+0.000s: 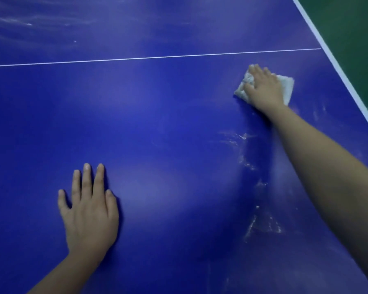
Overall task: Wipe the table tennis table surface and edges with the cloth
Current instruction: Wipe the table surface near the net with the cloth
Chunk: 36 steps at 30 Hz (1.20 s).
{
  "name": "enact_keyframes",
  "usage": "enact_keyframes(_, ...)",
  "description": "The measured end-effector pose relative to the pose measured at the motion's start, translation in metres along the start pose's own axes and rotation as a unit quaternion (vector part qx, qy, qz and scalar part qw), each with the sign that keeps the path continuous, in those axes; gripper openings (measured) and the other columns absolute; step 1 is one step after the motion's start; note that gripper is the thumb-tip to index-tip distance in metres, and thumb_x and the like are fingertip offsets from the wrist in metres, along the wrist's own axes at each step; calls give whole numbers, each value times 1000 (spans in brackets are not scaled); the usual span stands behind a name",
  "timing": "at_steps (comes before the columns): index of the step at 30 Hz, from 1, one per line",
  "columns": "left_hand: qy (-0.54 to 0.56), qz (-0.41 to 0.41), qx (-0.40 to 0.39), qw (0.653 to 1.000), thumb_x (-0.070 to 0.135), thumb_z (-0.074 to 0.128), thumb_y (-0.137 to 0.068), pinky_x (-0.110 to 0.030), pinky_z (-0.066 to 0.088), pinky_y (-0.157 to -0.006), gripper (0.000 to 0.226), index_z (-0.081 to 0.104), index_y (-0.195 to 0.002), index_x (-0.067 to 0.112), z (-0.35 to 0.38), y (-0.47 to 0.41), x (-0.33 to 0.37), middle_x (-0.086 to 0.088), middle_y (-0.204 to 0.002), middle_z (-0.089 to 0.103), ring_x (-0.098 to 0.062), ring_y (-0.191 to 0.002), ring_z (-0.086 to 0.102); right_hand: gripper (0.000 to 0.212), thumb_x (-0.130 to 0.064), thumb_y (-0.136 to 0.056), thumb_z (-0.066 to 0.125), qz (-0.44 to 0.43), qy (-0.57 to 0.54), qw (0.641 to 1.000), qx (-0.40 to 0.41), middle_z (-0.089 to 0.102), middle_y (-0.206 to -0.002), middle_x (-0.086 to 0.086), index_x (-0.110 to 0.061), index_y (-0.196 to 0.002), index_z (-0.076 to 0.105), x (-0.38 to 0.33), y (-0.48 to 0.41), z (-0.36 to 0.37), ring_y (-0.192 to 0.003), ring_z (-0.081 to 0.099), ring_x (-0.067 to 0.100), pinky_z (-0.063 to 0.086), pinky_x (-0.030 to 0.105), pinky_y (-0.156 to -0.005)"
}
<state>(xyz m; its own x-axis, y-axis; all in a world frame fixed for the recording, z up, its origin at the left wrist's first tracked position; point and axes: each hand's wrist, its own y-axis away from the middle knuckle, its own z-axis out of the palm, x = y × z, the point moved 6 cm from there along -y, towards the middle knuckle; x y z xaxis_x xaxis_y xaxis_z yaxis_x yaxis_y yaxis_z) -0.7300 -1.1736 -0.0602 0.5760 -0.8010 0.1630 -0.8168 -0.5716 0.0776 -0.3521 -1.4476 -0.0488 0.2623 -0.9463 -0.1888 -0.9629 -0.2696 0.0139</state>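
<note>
Your right hand (263,88) presses flat on the cloth (286,87), fingers straight. Chalky smears (249,164) lie behind it along your forearm, and the white edge line (336,66) runs just right. Your left hand (89,213) rests spread on the tabletop (157,124).

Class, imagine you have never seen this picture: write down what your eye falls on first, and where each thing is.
The deep blue table fills almost the whole view. At upper right, near the white edge stripe, the right hand presses a crumpled white cloth onto it, while the left hand rests palm down at lower left. Whitish smears trail down the surface at lower right.
</note>
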Motion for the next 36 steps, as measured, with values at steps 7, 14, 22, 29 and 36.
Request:
enact_keyframes(7, 12, 2, 11, 1000, 35, 15, -88, -53, 8, -113, 63, 27, -147, 16, 1, 1, -1, -8, -156, 21, -23, -145, 14, 65, -37, -83, 31, -386, 3, 915, -115, 45, -142, 11, -12, -143, 37, -136, 225, 34, -128, 43, 30, 27, 43, -108)
enact_keyframes(14, 16, 4, 16, 1000, 28, 24, -93, -55, 9, -112, 56, 26, -147, 16, 2, 1, -2, -10, -156, 21, -24, -145, 13, 60, -38, -84, 49, -541, -45, 822, -171, 47, -141, 3, -19, -141, 40, -141, 340, 32, -127, 43, 23, 28, 41, -108)
enact_keyframes(22, 25, 7, 28, 999, 20, 33, -97, -54, 6, -113, 51, 26, -147, 15, 3, -1, -2, -9, -156, 19, -24, -145, 10, 62, -37, -89, 29, 25, -15, 1000, 0, 30, -152, 10, -11, -146, 32, 64, 155, -20, -141, 25, 29, 16, 40, -114)
enact_keyframes(29, 32, 17, 25, 999, 24, 28, -97, -56, 3, -113, 52, 21, -148, 16, 1, -1, -2, -9, -157, 14, -25, -146, 6, 58, -29, -87, 34, -118, -8, 993, -28, 45, -143, 13, -7, -140, 41, -57, 322, 11, -131, 42, 34, 20, 40, -108)
enact_keyframes(36, 48, 40, 18, 998, 24, 27, -97, -55, 1, -114, 53, 21, -148, 11, -3, 3, 2, -12, -157, 13, -28, -146, 6, 66, -36, -84, 38, -418, -6, 892, -168, 34, -151, 3, -16, -146, 31, -173, 509, 47, -140, 27, 25, 12, 41, -116)
